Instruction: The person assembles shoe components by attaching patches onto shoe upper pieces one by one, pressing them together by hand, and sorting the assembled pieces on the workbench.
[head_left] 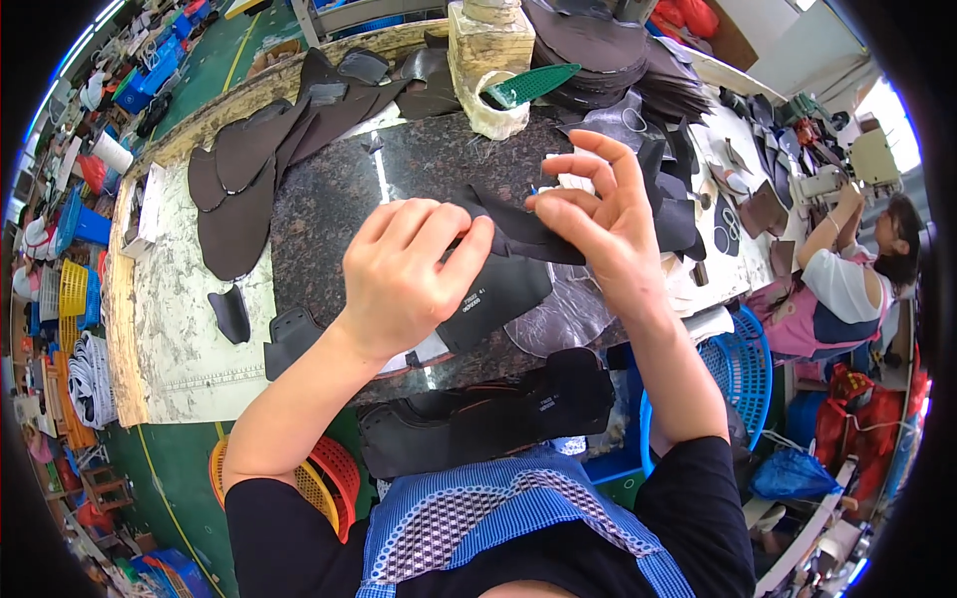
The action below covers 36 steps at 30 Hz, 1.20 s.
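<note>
A dark strip-like shoe-upper piece [520,231] stretches between my two hands above the dark stone slab [329,219]. My left hand [414,267] is closed with its fingers curled at the piece's left end. At the right end, my right hand [603,214] pinches the edge between thumb and index finger, its other fingers raised. Under the hands lies a flat black leather piece [503,299] with small pale print. Beside it is a shiny translucent sheet [563,317]. More black leather pieces [488,414] rest at the table's near edge, over my blue checked apron [518,513].
Brown-black cut pieces [239,174] spread over the left of the worktable. A post with a tape roll [498,115] holds a green tool [533,87]; a stack of dark pieces [588,50] stands behind. Blue basket [738,369] sits right. A co-worker [847,269] uses a sewing machine [862,164].
</note>
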Each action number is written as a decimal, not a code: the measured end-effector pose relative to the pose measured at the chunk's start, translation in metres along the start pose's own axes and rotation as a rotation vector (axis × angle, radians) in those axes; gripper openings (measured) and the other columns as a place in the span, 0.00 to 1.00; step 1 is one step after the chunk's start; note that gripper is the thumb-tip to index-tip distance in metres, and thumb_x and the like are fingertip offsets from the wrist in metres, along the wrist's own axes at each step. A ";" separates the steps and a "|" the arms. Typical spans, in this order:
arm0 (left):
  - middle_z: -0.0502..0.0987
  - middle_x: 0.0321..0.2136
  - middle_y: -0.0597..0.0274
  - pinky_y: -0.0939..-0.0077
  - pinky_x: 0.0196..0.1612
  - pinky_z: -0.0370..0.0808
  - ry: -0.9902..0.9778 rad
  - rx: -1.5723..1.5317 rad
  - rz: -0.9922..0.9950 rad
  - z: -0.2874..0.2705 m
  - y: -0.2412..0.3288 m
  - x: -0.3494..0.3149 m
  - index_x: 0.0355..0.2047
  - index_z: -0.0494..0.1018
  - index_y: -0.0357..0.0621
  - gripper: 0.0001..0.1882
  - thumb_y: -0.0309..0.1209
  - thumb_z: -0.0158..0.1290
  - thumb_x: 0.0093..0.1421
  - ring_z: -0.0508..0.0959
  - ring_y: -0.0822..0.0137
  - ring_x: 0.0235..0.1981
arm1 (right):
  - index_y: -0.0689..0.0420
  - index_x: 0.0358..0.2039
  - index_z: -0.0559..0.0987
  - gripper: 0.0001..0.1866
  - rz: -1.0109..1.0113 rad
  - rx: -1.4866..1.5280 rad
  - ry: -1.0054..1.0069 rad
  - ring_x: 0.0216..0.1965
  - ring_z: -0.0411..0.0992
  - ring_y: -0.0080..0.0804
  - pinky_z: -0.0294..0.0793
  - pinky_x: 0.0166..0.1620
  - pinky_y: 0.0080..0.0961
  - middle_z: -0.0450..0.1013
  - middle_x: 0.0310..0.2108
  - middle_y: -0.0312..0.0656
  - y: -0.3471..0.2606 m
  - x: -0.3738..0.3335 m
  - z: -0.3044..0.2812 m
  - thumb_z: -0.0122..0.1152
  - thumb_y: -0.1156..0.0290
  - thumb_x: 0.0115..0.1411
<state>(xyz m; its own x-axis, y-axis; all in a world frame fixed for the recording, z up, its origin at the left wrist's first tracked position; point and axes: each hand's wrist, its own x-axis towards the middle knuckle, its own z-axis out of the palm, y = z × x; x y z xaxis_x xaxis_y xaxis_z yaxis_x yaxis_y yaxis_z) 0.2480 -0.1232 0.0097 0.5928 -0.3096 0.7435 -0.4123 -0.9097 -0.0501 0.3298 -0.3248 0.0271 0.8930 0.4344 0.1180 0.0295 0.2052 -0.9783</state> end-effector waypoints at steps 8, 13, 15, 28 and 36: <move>0.77 0.31 0.70 0.66 0.41 0.77 0.172 -0.102 0.117 -0.008 -0.008 -0.016 0.30 0.81 0.51 0.12 0.29 0.65 0.41 0.79 0.64 0.34 | 0.62 0.44 0.83 0.11 -0.015 -0.133 -0.314 0.51 0.75 0.27 0.79 0.54 0.25 0.75 0.51 0.43 0.012 -0.005 0.003 0.69 0.82 0.60; 0.77 0.30 0.71 0.69 0.43 0.78 0.153 -0.174 0.122 -0.007 0.001 -0.020 0.28 0.77 0.52 0.09 0.31 0.63 0.44 0.80 0.66 0.34 | 0.61 0.32 0.85 0.07 -0.325 -0.625 -0.366 0.45 0.79 0.34 0.77 0.51 0.31 0.79 0.45 0.46 -0.006 -0.015 0.009 0.74 0.79 0.52; 0.76 0.29 0.71 0.69 0.44 0.78 0.149 -0.181 0.125 -0.011 0.003 -0.021 0.25 0.74 0.52 0.08 0.31 0.62 0.44 0.79 0.67 0.35 | 0.62 0.31 0.84 0.07 -0.163 -0.626 -0.411 0.42 0.80 0.33 0.77 0.48 0.29 0.80 0.41 0.45 -0.011 -0.015 0.011 0.75 0.79 0.51; 0.70 0.27 0.70 0.66 0.52 0.77 0.185 -0.146 0.257 -0.036 -0.012 -0.025 0.20 0.67 0.52 0.08 0.33 0.56 0.43 0.76 0.67 0.36 | 0.66 0.31 0.82 0.06 0.158 -0.469 -0.360 0.33 0.76 0.21 0.75 0.36 0.21 0.81 0.38 0.39 -0.010 0.005 -0.001 0.64 0.75 0.60; 0.77 0.55 0.60 0.69 0.64 0.70 0.064 -2.028 -1.297 -0.034 -0.020 -0.041 0.63 0.67 0.38 0.28 0.28 0.63 0.65 0.77 0.67 0.57 | 0.59 0.35 0.80 0.05 0.290 0.187 -0.238 0.34 0.75 0.17 0.78 0.39 0.20 0.76 0.37 0.34 0.019 -0.001 0.012 0.63 0.72 0.68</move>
<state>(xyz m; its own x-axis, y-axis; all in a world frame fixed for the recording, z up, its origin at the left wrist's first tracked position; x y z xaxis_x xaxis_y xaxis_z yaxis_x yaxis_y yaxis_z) 0.2087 -0.0832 0.0028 0.9917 -0.0032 -0.1285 0.0890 0.7380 0.6689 0.3243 -0.3104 0.0107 0.7229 0.6837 -0.1002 -0.3095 0.1907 -0.9316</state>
